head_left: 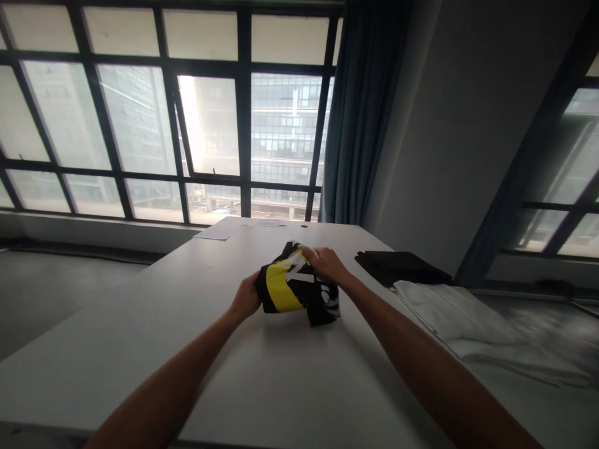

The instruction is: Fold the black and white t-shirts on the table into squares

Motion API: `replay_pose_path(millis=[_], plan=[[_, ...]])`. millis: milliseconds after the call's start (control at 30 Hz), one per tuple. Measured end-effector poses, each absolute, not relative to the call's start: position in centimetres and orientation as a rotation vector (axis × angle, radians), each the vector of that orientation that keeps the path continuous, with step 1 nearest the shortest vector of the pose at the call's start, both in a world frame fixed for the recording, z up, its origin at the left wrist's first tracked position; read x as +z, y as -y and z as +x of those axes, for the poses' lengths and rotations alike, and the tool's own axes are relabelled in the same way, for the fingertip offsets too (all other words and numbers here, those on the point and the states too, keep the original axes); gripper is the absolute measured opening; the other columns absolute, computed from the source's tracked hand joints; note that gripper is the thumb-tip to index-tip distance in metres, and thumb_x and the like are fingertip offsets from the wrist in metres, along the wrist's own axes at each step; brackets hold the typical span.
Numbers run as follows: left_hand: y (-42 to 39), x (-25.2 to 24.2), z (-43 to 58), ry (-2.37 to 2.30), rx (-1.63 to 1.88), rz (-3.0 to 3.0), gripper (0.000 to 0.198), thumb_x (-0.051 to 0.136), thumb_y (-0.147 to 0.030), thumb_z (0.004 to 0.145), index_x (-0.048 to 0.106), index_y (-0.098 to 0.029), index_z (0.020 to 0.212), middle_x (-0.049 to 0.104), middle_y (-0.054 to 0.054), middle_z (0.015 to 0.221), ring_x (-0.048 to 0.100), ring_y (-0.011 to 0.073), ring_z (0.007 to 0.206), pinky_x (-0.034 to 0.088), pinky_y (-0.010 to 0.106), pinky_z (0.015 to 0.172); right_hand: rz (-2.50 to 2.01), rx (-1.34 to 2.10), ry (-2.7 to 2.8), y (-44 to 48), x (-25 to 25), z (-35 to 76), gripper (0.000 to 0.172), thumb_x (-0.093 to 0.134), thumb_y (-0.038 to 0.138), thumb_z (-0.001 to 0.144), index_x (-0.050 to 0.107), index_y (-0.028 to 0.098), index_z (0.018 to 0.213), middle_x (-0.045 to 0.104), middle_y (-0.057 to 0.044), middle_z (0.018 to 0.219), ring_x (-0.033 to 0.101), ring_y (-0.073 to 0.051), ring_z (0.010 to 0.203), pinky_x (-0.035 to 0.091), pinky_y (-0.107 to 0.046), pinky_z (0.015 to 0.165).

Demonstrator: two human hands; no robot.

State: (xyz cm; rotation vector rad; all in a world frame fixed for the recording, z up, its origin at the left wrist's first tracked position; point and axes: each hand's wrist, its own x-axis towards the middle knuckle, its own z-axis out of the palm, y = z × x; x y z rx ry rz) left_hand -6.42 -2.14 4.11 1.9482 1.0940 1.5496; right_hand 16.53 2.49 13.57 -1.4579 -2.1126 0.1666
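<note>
Office-type room, probably; exact use not determinable. Evidence: wall of black-framed windows point(244, 125), full-length blue curtain point(360, 118), large white table point(262, 393) with loose paper sheets point(213, 234) at far end. Outside: glass-fronted multi-storey building point(285, 149).

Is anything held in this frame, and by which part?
A black-and-yellow bundle: the left hand holds its left edge, the right hand its upper right edge.
</note>
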Motion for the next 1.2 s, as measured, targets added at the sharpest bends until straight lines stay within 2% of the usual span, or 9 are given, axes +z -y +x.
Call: replay_pose_path(millis=[133, 233, 433, 633, 733, 933, 1033, 1100, 1200], plan=[[1.3, 4.6, -8.3, -1.193, 1.639, 1.829, 0.023, 0.052, -0.023, 0.075, 0.068, -0.016, 0.09, 0.07, 0.0, 0.071, 0.065, 0.0169, 0.066, 0.053, 0.028, 0.061, -1.532, -0.228, 2.099, -2.0, 17.7, 16.9, 0.055, 0.043, 0.064, 0.09, 0.07, 0.016, 0.088, 0.072, -0.014, 0.093, 0.064, -0.025, 0.087, 0.041, -0.028, 0.072], [1.1, 4.6, -9.0, -1.274, 1.668, 1.861, 0.023, 0.052, -0.023, 0.075, 0.068, -0.017, 0.089, 0.069, 0.0, 0.073, 0.062, 0.0158, 0.069, 0.05, 0.025, 0.061, -1.445, -0.118, 2.182, -1.3, 20.0, 17.3, 0.05, 0.052, 0.063, 0.086, 0.071, 0.017, 0.094, 0.072, -0.011, 0.094, 0.064, -0.023, 0.084, 0.04, -0.027, 0.069], [1.6, 5.2, -9.4, -1.438, 1.736, 1.88, 0.03, 0.055, -0.032, 0.078, 0.071, -0.017, 0.098, 0.068, 0.001, 0.075, 0.058, 0.0145, 0.065, 0.049, 0.026, 0.061, -1.516, -0.145, 2.157, -1.3, 21.5, 18.2, 0.026, 0.065, 0.039, 0.081, 0.073, 0.015, 0.088, 0.072, -0.011, 0.09, 0.063, -0.024, 0.085, 0.042, -0.029, 0.07], [2.2, 5.9, -9.2, -1.445, 1.774, 1.907, 0.031, 0.055, -0.041, 0.082, 0.071, -0.016, 0.092, 0.066, 0.0, 0.072, 0.057, 0.0141, 0.063, 0.048, 0.025, 0.059, -1.174, -0.137, 1.89, -0.8, 23.6, 18.1, 0.046, 0.041, 0.054, 0.094, 0.068, 0.019, 0.105, 0.069, -0.015, 0.103, 0.063, -0.028, 0.096, 0.048, -0.036, 0.082], [2.0, 5.9, -9.7, -1.452, 1.799, 1.831, 0.027, 0.051, -0.035, 0.081, 0.07, -0.017, 0.087, 0.067, 0.001, 0.074, 0.059, 0.0158, 0.067, 0.049, 0.027, 0.063, -1.293, 0.081, 2.131, -0.8, 22.9, 18.0, 0.051, 0.043, 0.061, 0.091, 0.07, 0.018, 0.099, 0.071, -0.014, 0.099, 0.065, -0.028, 0.091, 0.051, -0.036, 0.077], [0.4, 5.5, -11.0, -1.493, 1.911, 1.45, 0.028, 0.049, -0.031, 0.077, 0.068, -0.018, 0.092, 0.073, 0.005, 0.093, 0.066, 0.0233, 0.092, 0.052, 0.035, 0.085, -1.619, 0.925, 2.848, -1.2, 18.2, 16.6, 0.058, 0.085, 0.05, 0.056, 0.073, 0.02, 0.104, 0.073, -0.005, 0.091, 0.068, -0.021, 0.08, 0.053, -0.028, 0.068], [0.3, 6.4, -11.8, -1.533, 1.941, 1.391, 0.028, 0.048, -0.026, 0.075, 0.068, -0.018, 0.092, 0.073, 0.005, 0.095, 0.066, 0.0237, 0.095, 0.052, 0.037, 0.089, -1.725, 0.335, 2.737, -1.9, 17.7, 14.3, 0.038, 0.078, 0.041, 0.071, 0.073, 0.018, 0.101, 0.072, -0.01, 0.093, 0.067, -0.025, 0.087, 0.052, -0.032, 0.075], [0.9, 7.6, -12.9, -1.623, 2.123, 1.346, 0.028, 0.047, -0.025, 0.077, 0.067, -0.019, 0.096, 0.071, 0.006, 0.098, 0.065, 0.023, 0.096, 0.052, 0.036, 0.091, -1.528, -0.175, 2.408, -2.6, 18.4, 12.1, 0.028, 0.063, 0.03, 0.085, 0.068, 0.016, 0.11, 0.069, -0.015, 0.109, 0.065, -0.027, 0.097, 0.049, -0.034, 0.082], [2.7, 9.5, -15.8, -1.832, 2.582, 1.397, 0.032, 0.046, -0.019, 0.081, 0.064, -0.019, 0.107, 0.067, 0.008, 0.11, 0.061, 0.0235, 0.107, 0.048, 0.038, 0.097, -1.116, -0.342, 2.136, -3.6, 19.6, 8.4, 0.04, 0.045, 0.019, 0.093, 0.052, 0.017, 0.132, 0.056, -0.015, 0.134, 0.058, -0.026, 0.113, 0.046, -0.034, 0.091]])
